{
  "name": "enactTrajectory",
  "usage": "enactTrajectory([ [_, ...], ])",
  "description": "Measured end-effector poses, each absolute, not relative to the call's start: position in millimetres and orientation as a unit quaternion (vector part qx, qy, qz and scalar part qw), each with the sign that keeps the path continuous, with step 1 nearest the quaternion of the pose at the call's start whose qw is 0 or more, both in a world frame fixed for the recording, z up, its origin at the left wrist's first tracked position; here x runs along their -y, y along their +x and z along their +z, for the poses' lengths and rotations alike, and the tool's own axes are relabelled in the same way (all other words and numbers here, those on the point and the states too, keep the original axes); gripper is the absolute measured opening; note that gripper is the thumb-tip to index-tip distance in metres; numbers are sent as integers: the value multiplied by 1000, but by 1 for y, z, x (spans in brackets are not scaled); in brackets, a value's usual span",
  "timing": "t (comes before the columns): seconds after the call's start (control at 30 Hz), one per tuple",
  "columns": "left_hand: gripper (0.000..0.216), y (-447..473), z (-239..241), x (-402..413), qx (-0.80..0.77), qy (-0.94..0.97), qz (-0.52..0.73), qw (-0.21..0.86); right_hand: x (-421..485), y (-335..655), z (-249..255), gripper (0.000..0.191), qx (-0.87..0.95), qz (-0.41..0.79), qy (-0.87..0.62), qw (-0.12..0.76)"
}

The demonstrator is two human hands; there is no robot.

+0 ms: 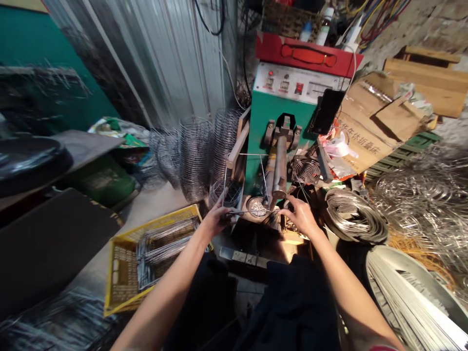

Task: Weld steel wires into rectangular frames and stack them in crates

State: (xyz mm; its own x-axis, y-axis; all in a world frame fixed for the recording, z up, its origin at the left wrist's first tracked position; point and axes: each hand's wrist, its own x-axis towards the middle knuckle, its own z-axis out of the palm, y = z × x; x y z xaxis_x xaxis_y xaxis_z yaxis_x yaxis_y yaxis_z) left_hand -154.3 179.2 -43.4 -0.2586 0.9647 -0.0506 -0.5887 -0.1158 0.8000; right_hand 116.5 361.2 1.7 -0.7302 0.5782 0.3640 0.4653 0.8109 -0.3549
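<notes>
A thin bent metal wire frame [264, 178] is held up in front of the green spot-welding machine [258, 131]. My left hand [218, 218] is closed on its left side, with the fingers pinching the wire. On the other side, my right hand [300, 215] pinches the frame's lower right part, close under the machine's electrode arm [280, 168]. The lower wire passes near the electrode tip; whether they touch I cannot tell. Just behind that wire sits a round dish [257, 207] of small shiny metal pieces.
A yellow crate [117, 273] holding wire pieces stands at left. Stacks of wire rings [196, 158] rise behind it. To the right lie a coil of flat metal strip [354, 214], a basin of straight rods [413, 297] and cardboard boxes [365, 131]. A phone [326, 111] is mounted on the machine.
</notes>
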Motion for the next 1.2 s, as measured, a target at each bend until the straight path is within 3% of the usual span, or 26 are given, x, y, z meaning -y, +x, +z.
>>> enactTrajectory([
  [0.37,88,-157,-48,-175,-377,247,690,567,-361,121,3,56,920,132,-271,251],
  [0.47,92,-156,-48,-176,-359,245,698,570,-375,135,5,57,873,115,-353,316],
  [0.6,95,-153,-50,-167,-341,263,701,569,-390,152,0,54,792,220,-449,352],
  [0.73,95,-139,-56,-129,-344,263,698,570,-360,173,-11,54,788,295,-429,329],
  [0.93,97,-89,-74,-27,-380,253,669,587,-249,249,-35,47,666,565,-433,221],
  [1.2,104,-41,-88,52,-417,257,577,653,-156,318,-33,48,662,588,-442,146],
])
